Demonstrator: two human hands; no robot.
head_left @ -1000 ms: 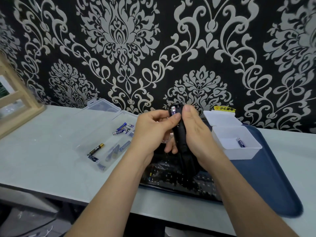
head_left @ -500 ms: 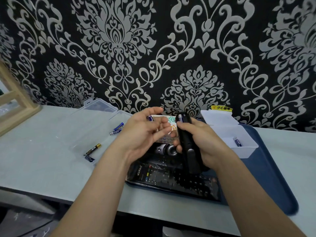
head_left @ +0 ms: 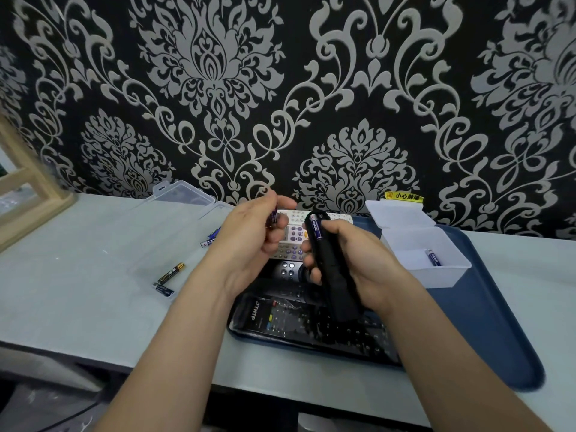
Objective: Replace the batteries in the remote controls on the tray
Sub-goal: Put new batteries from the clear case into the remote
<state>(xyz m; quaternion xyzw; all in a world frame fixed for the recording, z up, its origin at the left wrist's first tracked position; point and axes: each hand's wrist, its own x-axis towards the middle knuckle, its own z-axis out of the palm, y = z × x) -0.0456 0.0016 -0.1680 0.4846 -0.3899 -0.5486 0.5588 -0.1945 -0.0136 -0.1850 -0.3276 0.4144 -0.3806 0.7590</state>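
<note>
My right hand (head_left: 358,263) grips a slim black remote (head_left: 335,285) held upright above the blue tray (head_left: 486,322). A purple battery (head_left: 315,227) sits in the remote's open top end. My left hand (head_left: 249,244) is just left of it and pinches a second purple battery (head_left: 274,217) between thumb and fingers. Under my hands several remotes lie on the tray: white ones (head_left: 296,232) at the back, a large black one (head_left: 299,325) at the front.
A clear plastic box (head_left: 174,244) lies open on the grey table at the left, with loose batteries (head_left: 170,273) in it. A white open box (head_left: 427,257) on the tray's back right holds one battery (head_left: 433,257). A wooden frame (head_left: 28,201) stands far left.
My left hand has drawn away to the left from the remote's top, holding a battery. One battery now shows in the remote's top end. The view has shifted slightly.
</note>
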